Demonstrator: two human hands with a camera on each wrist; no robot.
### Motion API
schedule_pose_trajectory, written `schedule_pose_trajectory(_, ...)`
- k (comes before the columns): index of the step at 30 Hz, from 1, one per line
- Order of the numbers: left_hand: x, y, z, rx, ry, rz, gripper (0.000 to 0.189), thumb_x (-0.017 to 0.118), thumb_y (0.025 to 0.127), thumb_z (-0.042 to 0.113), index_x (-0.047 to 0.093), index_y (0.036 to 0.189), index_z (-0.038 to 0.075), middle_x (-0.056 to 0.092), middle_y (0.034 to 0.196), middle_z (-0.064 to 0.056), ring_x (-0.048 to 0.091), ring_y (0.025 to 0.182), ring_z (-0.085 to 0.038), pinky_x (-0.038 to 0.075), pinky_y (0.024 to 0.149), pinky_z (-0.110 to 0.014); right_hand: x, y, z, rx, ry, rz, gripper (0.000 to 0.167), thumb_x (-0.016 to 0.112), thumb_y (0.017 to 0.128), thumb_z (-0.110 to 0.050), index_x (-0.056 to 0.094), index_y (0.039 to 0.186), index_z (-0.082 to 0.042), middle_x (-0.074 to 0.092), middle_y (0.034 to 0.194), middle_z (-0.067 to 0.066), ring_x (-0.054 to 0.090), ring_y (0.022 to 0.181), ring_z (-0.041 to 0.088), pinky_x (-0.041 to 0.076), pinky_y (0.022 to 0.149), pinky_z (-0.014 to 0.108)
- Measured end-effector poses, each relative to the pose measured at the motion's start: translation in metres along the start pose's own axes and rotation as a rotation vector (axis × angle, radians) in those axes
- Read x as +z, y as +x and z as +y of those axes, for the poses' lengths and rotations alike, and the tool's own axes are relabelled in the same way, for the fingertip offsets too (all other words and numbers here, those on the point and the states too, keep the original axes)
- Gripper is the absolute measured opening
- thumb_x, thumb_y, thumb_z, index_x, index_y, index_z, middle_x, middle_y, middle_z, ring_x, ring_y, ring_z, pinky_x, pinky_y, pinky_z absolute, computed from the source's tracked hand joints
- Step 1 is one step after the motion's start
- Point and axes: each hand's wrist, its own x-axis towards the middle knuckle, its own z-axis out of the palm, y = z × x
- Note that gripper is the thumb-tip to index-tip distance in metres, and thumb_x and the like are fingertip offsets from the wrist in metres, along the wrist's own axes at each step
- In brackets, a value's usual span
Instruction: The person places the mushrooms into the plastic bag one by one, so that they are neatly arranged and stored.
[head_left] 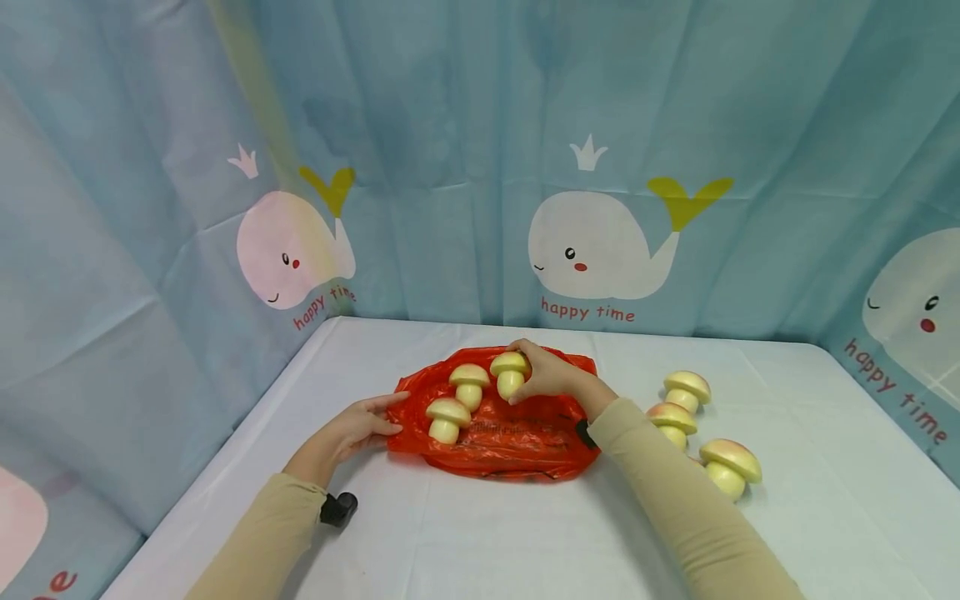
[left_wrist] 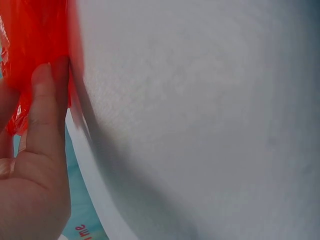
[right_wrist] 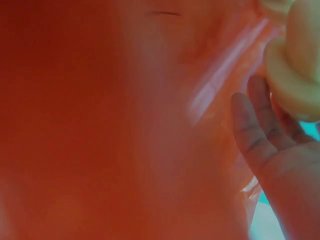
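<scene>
While the right hand (head_left: 551, 373) grips a mushroom (head_left: 511, 377), the left hand (head_left: 356, 427), fingers straight, touches the red bag (head_left: 510, 458) between them; its thin plastic could sag, toppling two other mushrooms (head_left: 446, 425) nearest the left.

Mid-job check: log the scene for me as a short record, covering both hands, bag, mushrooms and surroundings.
Left hand: touching the left edge of the red bag
Right hand: holding a mushroom over the red bag
On the red plastic: near mushroom and far mushroom, stems down; inside or on top, cannot tell
Right of bag: at least three loose mushrooms, some partly behind the right sleeve
Surface: white table
Backdrop: blue whale-print curtain
</scene>
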Motion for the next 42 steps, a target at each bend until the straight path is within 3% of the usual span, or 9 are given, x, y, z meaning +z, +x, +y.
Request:
schedule_pose_trajectory(9,0.001,-0.001,0.001,-0.002,-0.013,-0.015,0.063,0.059,0.089,-0.008,0.039,0.148,0.004,0.035,0.149,-0.028,0.059,0.103,-0.024,0.054,0.086,-0.036,0.012,0.003,0.008,0.038,-0.114,0.005,0.079,0.084,0.076,-0.015,0.038,0.140,-0.005,0.045,0.132,0.011,0.045,0.116,0.026,0.042,0.101,0.044)
schedule_pose_trajectory(19,0.001,-0.001,0.002,0.002,-0.020,-0.017,0.063,0.059,0.089,-0.009,0.040,0.147,0.003,0.034,0.149,-0.028,0.059,0.102,-0.023,0.054,0.086,-0.036,0.016,0.003,0.012,0.061,-0.123,0.005,0.088,0.083,0.078,-0.018,0.031,0.147,-0.005,0.040,0.141,0.013,0.041,0.124,0.027,0.037,0.106,0.046)
schedule_pose_trajectory(28,0.002,-0.001,0.002,0.005,-0.039,-0.022,0.063,0.059,0.088,-0.010,0.039,0.147,0.003,0.035,0.148,-0.028,0.059,0.103,-0.023,0.055,0.085,-0.035,0.007,0.000,0.001,0.109,-0.132,-0.029,0.100,0.084,0.076,-0.028,0.024,0.153,-0.007,0.033,0.151,0.014,0.033,0.134,0.029,0.029,0.111,0.050)
schedule_pose_trajectory(42,0.000,-0.002,0.001,-0.002,-0.028,-0.003,0.063,0.060,0.088,-0.009,0.041,0.147,0.004,0.035,0.148,-0.027,0.058,0.105,-0.025,0.055,0.085,-0.035,-0.007,-0.008,-0.015,0.112,-0.142,-0.057,0.094,0.083,0.078,-0.021,0.027,0.152,-0.009,0.034,0.152,0.013,0.032,0.137,0.030,0.026,0.113,0.050)
